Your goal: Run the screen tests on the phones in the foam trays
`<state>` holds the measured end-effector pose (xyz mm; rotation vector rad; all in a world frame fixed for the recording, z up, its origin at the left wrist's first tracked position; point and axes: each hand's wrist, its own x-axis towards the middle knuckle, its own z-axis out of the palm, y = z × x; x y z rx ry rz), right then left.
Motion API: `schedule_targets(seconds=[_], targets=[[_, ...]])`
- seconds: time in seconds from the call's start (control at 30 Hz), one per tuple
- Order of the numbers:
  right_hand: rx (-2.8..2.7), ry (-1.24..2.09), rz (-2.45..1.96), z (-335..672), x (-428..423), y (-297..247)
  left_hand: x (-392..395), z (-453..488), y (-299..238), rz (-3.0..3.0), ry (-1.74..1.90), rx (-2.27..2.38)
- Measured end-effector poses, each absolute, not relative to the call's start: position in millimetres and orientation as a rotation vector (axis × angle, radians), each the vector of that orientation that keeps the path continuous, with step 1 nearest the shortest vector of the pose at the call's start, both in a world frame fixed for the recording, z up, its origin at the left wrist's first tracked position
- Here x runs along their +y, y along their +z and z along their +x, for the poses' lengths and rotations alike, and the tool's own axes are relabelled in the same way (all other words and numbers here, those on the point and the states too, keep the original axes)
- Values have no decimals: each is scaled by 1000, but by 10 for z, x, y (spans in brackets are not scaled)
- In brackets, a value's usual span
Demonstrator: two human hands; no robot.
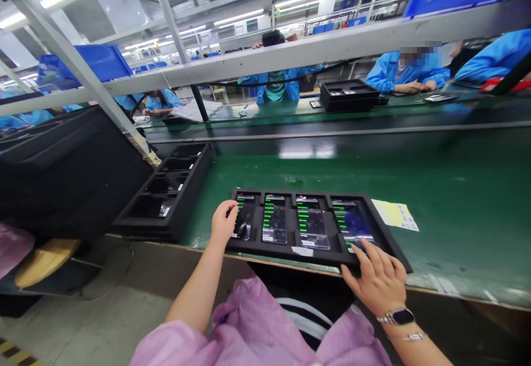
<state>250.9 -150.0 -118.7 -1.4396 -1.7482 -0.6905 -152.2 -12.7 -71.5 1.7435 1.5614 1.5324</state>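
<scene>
A black foam tray (pixel 340 256) lies in front of me on the green bench, with a row of several phones in its slots. Their lit screens show green lines of text; one is the second phone from the left (pixel 274 219). My left hand (pixel 224 223) is at the tray's left end, its bent fingers over the edge of the leftmost phone (pixel 245 225). With fingers spread, my right hand (pixel 376 277) lies over the tray's front right edge, fingertips at the bottom of the rightmost phone (pixel 352 219). A watch (pixel 401 316) is on that wrist.
Another black tray (pixel 182 211) with dark-screened phones stands at the left, beside a large black case (pixel 70 167). A yellow paper (pixel 396 214) lies right of my tray. Beyond a metal rail (pixel 249 64), co-workers in blue sit near a black box (pixel 348 96).
</scene>
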Motion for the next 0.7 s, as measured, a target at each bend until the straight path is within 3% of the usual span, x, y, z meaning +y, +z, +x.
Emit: schedule_targets(seconds=[0.7], targets=[[-1837, -657, -1445, 2700, -1507, -1311, -108, -1457, -736, 1665, 1578, 1498]])
